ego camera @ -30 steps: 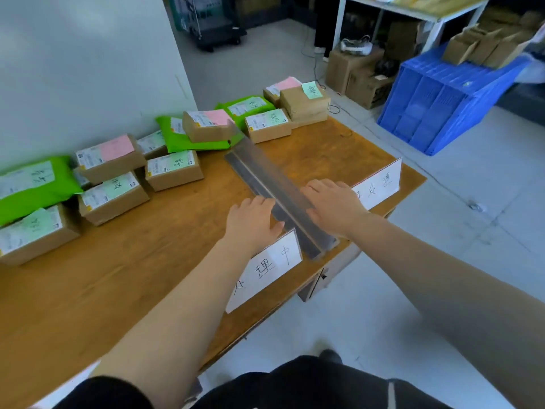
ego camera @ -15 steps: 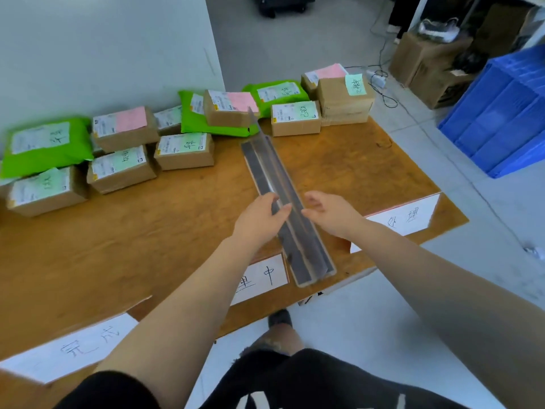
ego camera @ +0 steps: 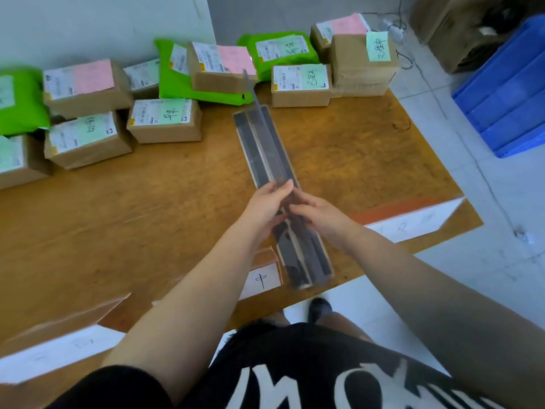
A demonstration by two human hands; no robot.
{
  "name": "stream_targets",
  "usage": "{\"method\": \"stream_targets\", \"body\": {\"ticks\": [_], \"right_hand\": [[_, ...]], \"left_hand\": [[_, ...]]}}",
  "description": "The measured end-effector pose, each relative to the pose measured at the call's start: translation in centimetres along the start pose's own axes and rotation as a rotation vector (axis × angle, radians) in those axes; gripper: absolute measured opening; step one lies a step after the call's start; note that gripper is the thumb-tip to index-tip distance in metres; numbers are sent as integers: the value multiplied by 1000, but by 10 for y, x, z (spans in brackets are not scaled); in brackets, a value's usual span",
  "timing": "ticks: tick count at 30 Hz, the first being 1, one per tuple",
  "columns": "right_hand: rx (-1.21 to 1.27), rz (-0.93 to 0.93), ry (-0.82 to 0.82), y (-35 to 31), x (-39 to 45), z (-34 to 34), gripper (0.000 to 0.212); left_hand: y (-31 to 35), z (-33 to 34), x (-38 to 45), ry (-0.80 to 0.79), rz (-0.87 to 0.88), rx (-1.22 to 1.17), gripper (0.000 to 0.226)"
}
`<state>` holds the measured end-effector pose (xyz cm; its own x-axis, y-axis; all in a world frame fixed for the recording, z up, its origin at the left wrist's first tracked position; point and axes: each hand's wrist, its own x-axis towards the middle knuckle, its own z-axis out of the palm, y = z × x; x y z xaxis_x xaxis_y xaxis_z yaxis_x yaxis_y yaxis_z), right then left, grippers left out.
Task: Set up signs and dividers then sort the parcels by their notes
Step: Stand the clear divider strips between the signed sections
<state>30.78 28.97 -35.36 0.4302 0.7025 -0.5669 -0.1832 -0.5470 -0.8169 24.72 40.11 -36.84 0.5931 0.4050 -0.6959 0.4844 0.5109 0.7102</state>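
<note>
A long grey divider (ego camera: 265,149) with an upright middle fin lies front to back across the wooden table (ego camera: 147,208). My left hand (ego camera: 265,202) and my right hand (ego camera: 315,214) pinch the fin from either side near its front half. Three white signs stand along the front edge: one at the left (ego camera: 59,352), one in the middle (ego camera: 264,280), one at the right (ego camera: 413,216). Several cardboard parcels, such as one with a pink note (ego camera: 85,87) and one with a green note (ego camera: 165,121), sit with green mailer bags (ego camera: 188,84) along the back of the table.
A stack of blue crates (ego camera: 507,93) stands on the floor to the right. Cardboard boxes (ego camera: 451,28) and cables lie beyond the table's far right corner. A white wall (ego camera: 88,25) closes the back left. The table's front edge meets my body.
My view has shifted left and down, bringing the left sign into sight. Both hands moved from lying flat on the divider to pinching its fin from both sides.
</note>
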Motion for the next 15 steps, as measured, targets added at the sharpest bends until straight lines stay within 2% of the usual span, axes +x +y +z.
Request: {"method": "stream_targets", "body": {"ticks": [2, 6, 12, 15], "right_hand": [[4, -24, -7, 2, 0, 1, 52], [36, -70, -3, 2, -4, 0, 42], [-78, -151, 105, -4, -7, -2, 39], [-19, -144, 74, -5, -10, -7, 38]], "left_hand": [[-4, -1, 2, -3, 8, -90, 43], [-9, 2, -5, 47, 32, -163, 40], [-8, 17, -18, 138, 137, -79, 38], [-4, 23, -23, 165, 175, 11, 42]]}}
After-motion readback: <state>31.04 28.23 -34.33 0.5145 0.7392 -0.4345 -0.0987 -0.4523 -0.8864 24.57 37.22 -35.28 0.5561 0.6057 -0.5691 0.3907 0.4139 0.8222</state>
